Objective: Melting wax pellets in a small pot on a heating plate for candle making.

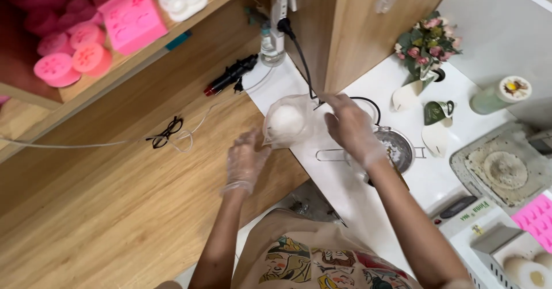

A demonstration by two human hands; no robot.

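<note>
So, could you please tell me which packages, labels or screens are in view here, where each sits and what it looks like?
Clear plastic bag with a white lump inside: held up between the gloved left hand and gloved right hand.
Pale green cylinder with a round white pictured label: far right, on the white counter.
White device with a dark screen: lower right, rectangular, green print beside it.

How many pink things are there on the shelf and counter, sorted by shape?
Round pink moulds on the shelf: 3 clearly visible, more blurred behind
Square pink mould on the shelf: 1
Flat pink mould at the right edge of the counter: 1
Total: 5 clearly visible
</note>
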